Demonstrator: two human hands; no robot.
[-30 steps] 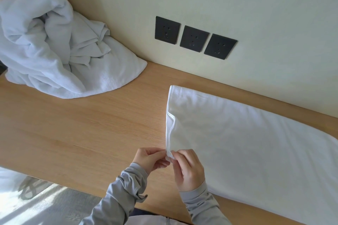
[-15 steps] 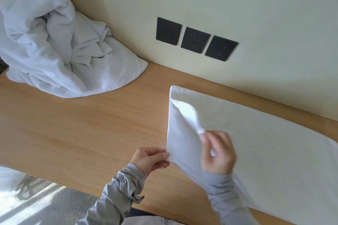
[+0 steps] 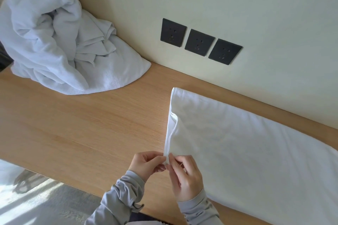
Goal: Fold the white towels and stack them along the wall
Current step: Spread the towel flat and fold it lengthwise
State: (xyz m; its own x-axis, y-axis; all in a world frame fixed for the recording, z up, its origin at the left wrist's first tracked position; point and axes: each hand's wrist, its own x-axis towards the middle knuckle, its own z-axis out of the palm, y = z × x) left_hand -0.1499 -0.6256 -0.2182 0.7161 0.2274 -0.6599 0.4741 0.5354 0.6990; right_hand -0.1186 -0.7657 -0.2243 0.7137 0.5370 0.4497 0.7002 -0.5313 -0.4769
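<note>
A flat white towel (image 3: 247, 142), folded double, lies on the wooden table (image 3: 82, 129) and runs off to the right beside the wall. Its left edge shows two layers. My left hand (image 3: 146, 164) and my right hand (image 3: 184, 175) meet at the towel's near left corner, and both pinch that corner between thumb and fingers. A heap of crumpled white towels (image 3: 54, 45) rests at the back left against the wall.
Three dark wall sockets (image 3: 199, 42) sit in a row on the cream wall above the table. The table's front edge runs diagonally at lower left, with grey floor (image 3: 36, 202) below it.
Half a second ago my right hand had lifted the top layer's corner up and right. It has come back down, and both hands again pinch the near left corner together.
</note>
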